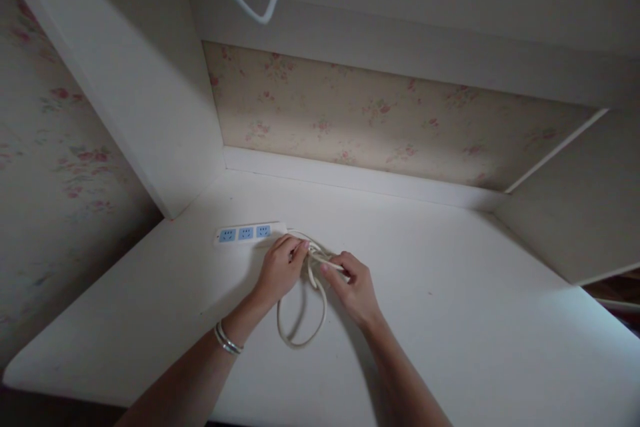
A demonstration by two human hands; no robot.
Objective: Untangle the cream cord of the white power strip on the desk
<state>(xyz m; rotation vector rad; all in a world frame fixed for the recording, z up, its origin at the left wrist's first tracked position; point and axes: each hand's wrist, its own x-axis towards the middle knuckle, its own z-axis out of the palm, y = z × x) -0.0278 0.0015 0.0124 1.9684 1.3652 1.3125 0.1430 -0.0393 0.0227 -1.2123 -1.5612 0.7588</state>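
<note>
You are working a pale cord [327,263] with both hands over the middle of the white surface [450,320]. Your left hand [281,267] is gripping it, thumb and fingers closing on the strands near the power strip [255,233]. Your right hand [354,287] is holding another stretch just to the right, its fingers closing around it. The power strip is lying flat on the surface, its three blue sockets [245,233] facing up with nothing filling them, and the cord is running from its right end toward the bunch. Your left hand is overlapping that end in view, so whether they are touching isn't showing. The handling looks partway along: several strands are already crossing and bunching between your hands, while one wide loop [299,345] is sitting slack below them, nearer you. That loop seems to be the main part remaining outside your grip. Where the cord is ending, you can't tell from here.
</note>
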